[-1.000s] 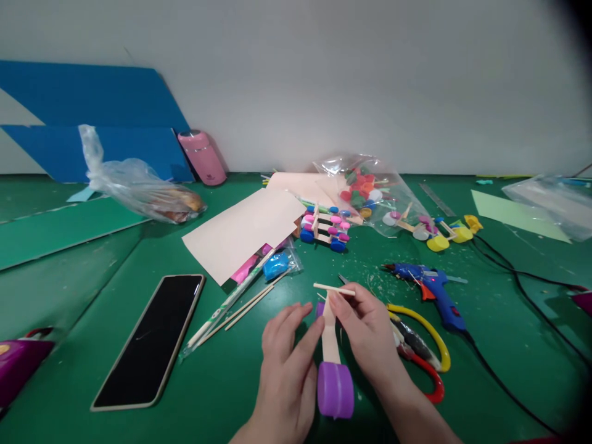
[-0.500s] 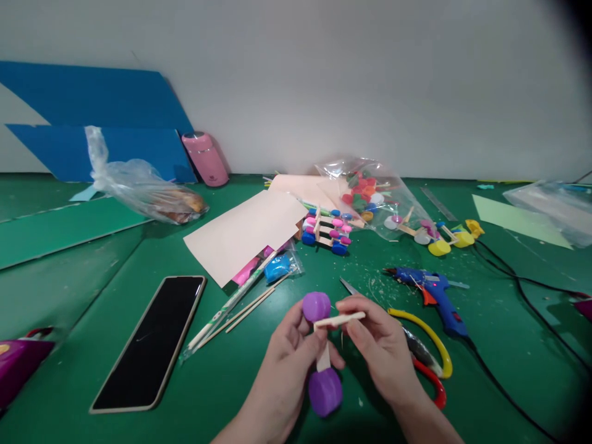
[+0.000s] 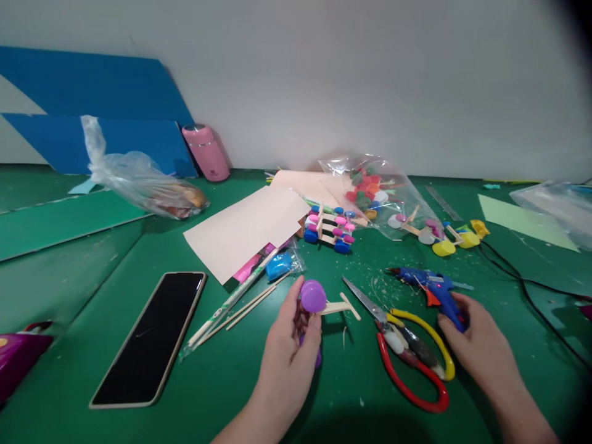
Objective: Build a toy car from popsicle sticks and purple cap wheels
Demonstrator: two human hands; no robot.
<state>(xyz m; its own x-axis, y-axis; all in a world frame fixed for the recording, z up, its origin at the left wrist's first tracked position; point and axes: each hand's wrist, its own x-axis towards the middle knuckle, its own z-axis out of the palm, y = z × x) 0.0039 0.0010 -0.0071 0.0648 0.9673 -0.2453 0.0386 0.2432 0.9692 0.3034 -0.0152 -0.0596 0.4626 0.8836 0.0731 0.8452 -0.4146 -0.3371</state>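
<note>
My left hand (image 3: 289, 345) is closed on a craft-stick piece with purple bottle caps (image 3: 313, 296). One cap faces up above my fingers, and another shows partly below them. From the piece, a wooden stick (image 3: 337, 307) juts right and ends in a short crosspiece. On the right, my right hand (image 3: 481, 345) has its thumb and fingers around the handle of a blue hot glue gun (image 3: 428, 280), which lies on the table with its nozzle to the left. Between my hands rest scissors (image 3: 383, 320) with one red and one yellow handle, blades apart from the piece.
A phone (image 3: 150, 339) lies at left, beside thin wooden sticks (image 3: 252, 308). Farther back are cream paper (image 3: 245, 228), small stick-and-cap models (image 3: 328, 229), a clear bag of coloured caps (image 3: 393, 191) and a pink bottle (image 3: 206, 153). Black cords (image 3: 522, 280) run along the right.
My right hand has let go of the stick piece and moved right to the glue gun's handle. My left hand has turned the piece, so its stick points right. The scissors are now uncovered.
</note>
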